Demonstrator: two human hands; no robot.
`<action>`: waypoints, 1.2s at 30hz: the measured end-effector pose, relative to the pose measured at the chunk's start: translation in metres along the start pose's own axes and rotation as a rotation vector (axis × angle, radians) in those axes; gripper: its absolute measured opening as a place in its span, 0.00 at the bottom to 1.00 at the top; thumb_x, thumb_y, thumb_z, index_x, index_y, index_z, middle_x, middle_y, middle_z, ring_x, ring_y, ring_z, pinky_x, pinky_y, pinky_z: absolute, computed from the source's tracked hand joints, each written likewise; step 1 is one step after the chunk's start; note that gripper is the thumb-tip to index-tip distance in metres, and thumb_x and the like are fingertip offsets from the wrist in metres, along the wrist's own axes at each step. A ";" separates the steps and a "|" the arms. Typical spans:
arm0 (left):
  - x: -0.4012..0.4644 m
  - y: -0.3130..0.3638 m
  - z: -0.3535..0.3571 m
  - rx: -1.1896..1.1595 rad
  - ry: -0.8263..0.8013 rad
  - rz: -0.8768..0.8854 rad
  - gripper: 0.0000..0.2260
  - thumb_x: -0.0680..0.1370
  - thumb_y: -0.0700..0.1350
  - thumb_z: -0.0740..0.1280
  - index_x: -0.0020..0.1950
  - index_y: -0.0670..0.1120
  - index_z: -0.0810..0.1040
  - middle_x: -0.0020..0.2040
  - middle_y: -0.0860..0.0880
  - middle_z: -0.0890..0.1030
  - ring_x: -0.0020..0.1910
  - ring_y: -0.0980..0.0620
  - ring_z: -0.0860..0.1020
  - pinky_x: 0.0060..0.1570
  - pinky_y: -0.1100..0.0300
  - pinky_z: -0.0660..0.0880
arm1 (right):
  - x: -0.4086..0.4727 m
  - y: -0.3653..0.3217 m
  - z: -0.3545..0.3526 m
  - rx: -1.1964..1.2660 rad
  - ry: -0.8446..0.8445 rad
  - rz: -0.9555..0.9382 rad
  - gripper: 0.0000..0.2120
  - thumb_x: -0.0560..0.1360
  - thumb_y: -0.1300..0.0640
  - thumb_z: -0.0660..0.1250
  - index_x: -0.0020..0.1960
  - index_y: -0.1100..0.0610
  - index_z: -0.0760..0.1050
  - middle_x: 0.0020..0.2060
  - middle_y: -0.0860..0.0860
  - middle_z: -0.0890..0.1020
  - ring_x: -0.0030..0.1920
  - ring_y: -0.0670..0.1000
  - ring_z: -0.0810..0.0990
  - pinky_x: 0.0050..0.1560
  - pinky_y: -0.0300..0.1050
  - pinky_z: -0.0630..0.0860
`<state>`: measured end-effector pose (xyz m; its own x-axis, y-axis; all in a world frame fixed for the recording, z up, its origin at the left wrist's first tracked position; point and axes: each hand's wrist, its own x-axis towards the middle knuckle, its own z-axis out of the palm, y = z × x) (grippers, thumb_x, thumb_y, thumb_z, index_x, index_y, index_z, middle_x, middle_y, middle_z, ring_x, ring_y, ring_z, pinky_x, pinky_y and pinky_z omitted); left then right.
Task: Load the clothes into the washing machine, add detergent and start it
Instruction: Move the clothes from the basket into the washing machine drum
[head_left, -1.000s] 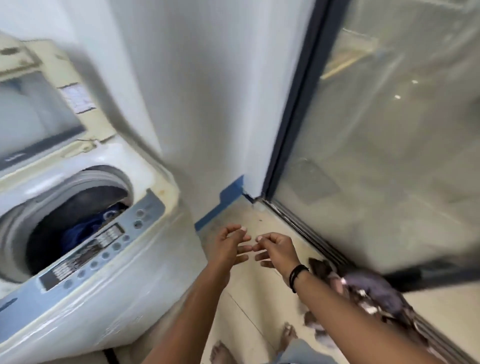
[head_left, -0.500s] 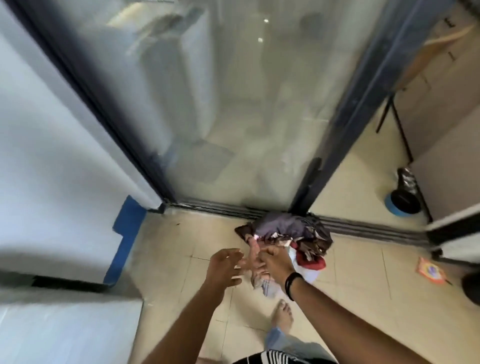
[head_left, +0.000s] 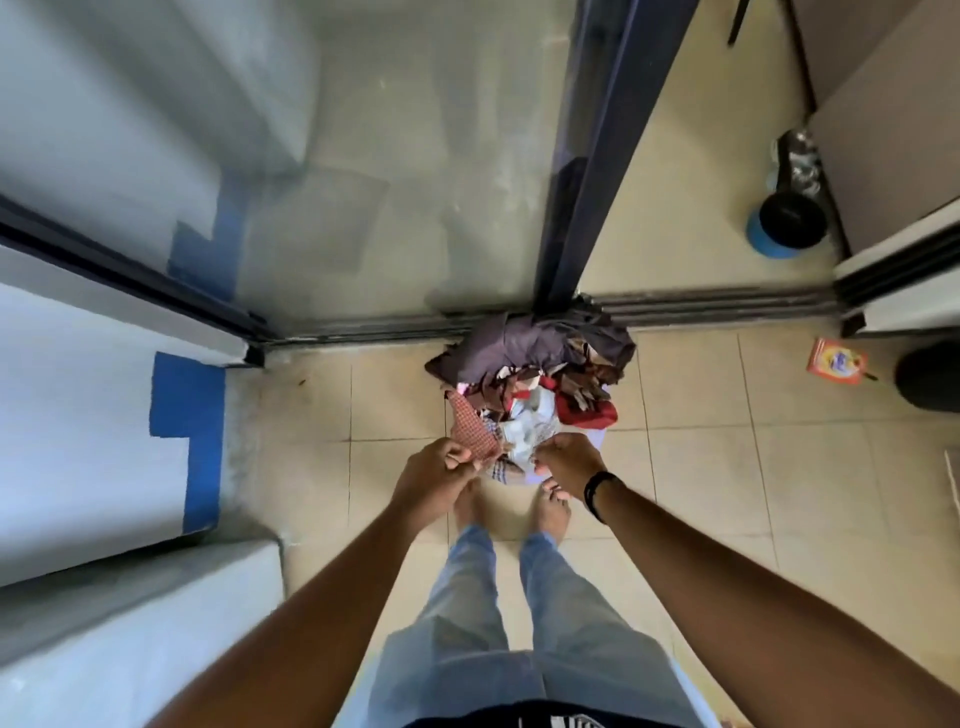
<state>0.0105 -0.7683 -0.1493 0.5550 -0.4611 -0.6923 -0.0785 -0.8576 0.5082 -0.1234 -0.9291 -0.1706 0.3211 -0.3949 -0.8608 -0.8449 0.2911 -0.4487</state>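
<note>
Clothes: we see the pile of clothes (head_left: 535, 374) on the floor against the glass door (head_left: 395, 171).
Left hand (head_left: 439, 475): we pinch red checked cloth (head_left: 475, 434).
Right hand (head_left: 569, 460): fingers curled into the pile's near edge.

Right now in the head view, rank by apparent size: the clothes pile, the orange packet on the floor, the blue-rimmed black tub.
1. clothes pile, clearly largest.
2. blue-rimmed black tub.
3. orange packet, smallest.
The tub lies beyond the door track, farther from the camera, so its true size may be understated.
</note>
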 end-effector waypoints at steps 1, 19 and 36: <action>0.012 -0.006 0.001 0.037 -0.015 0.006 0.12 0.74 0.50 0.74 0.55 0.47 0.82 0.50 0.55 0.85 0.50 0.55 0.83 0.53 0.60 0.78 | 0.006 0.003 0.003 -0.018 -0.016 0.017 0.08 0.75 0.59 0.65 0.37 0.59 0.76 0.39 0.65 0.83 0.25 0.53 0.74 0.31 0.42 0.71; 0.275 -0.084 0.028 0.297 -0.095 0.006 0.17 0.76 0.42 0.70 0.64 0.50 0.76 0.58 0.47 0.83 0.55 0.47 0.82 0.55 0.53 0.80 | 0.197 0.033 0.102 -0.202 -0.067 0.062 0.09 0.73 0.56 0.64 0.39 0.61 0.76 0.35 0.59 0.81 0.39 0.61 0.81 0.38 0.52 0.77; 0.351 -0.147 0.047 0.512 0.089 0.179 0.09 0.81 0.48 0.65 0.60 0.52 0.80 0.54 0.49 0.85 0.50 0.46 0.82 0.42 0.56 0.75 | 0.287 0.027 0.158 -0.431 -0.020 -0.054 0.24 0.76 0.58 0.67 0.71 0.54 0.69 0.65 0.56 0.77 0.64 0.58 0.77 0.63 0.52 0.75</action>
<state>0.1780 -0.8146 -0.4910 0.5625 -0.6077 -0.5606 -0.5583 -0.7793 0.2846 0.0131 -0.8970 -0.4677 0.3740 -0.3811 -0.8455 -0.9269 -0.1217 -0.3552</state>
